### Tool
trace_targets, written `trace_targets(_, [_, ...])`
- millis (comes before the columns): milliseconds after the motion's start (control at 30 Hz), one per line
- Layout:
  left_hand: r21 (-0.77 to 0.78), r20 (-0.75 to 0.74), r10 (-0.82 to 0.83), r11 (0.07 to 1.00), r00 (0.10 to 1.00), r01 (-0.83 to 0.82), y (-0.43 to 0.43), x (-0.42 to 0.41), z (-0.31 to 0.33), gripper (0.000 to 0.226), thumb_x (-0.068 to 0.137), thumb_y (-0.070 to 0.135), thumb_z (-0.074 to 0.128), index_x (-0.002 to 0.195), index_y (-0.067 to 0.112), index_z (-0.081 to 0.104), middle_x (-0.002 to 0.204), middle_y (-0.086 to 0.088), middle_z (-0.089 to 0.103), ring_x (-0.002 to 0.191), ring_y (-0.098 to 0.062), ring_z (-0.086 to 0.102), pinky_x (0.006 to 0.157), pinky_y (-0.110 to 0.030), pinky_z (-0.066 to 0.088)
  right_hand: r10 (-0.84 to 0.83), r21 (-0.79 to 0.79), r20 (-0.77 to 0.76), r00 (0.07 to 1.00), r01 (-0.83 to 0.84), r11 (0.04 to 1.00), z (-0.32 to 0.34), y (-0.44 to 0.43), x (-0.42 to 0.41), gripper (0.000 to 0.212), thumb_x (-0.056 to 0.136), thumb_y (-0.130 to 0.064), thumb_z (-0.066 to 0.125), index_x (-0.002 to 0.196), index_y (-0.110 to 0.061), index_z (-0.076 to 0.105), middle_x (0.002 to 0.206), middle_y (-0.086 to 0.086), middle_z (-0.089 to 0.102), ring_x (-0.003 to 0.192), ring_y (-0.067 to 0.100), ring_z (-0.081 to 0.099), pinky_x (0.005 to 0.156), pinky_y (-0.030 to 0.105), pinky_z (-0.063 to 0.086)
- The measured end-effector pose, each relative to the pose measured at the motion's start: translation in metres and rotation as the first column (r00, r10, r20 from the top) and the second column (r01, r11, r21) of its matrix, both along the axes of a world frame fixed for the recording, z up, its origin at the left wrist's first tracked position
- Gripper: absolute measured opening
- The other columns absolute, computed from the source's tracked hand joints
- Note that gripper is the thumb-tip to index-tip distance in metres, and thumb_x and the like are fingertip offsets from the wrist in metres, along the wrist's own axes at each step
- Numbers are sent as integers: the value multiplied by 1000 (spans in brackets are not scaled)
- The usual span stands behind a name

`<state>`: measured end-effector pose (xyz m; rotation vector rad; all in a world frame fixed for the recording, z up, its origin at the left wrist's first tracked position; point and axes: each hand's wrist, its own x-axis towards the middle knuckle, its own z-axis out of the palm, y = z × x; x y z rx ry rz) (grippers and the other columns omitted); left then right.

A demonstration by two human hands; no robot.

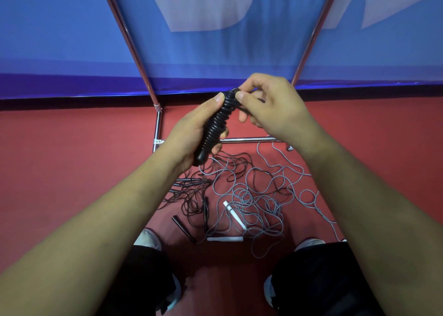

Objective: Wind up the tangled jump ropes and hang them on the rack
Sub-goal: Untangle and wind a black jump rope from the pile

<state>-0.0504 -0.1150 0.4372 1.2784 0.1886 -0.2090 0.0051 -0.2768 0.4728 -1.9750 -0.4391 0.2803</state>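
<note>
My left hand [191,133] grips a black jump rope [217,123] wound in tight coils around its handles, held tilted at chest height. My right hand [271,104] pinches the rope's end at the top of the coil. On the red floor below lie a tangled black rope [199,195] and a tangled grey rope [259,195] with white handles [233,216]. Loose black handles [183,229] lie near my left shoe. The metal rack [249,139] stands just beyond the pile; its base bar and two slanted poles show.
A blue banner [215,40] hangs behind the rack down to the floor. My shoes [149,240] and dark trouser legs stand at the near edge of the rope pile. Red floor stretches to the left and right.
</note>
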Motion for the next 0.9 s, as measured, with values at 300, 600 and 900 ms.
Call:
trace_targets(300, [184,-102,-69,979,992,87,1,-2,14,29,100,45,51,106,19,64,64,-3,49,39,-10,47,35,-20,36,-14,-182,133,991,39,982,4,-4,0,4,83,-9,61,80,-7,60,55,2,62,45,6,45,48,16,35])
trace_targets(600, [-4,-121,-62,998,991,62,4,-2,5,40,96,46,55,118,13,59,69,2,48,50,-13,43,35,-19,33,-6,-90,141,990,19,996,-3,-6,1,1,87,-7,64,87,-7,63,59,0,65,47,10,51,50,21,41])
trace_targets(900, [-227,-131,24,972,991,-53,7,3,10,33,98,56,45,100,25,56,65,0,36,41,-9,39,36,-19,29,40,593,-220,975,101,799,-10,4,1,30,90,6,62,120,2,58,88,8,60,73,18,63,75,29,53])
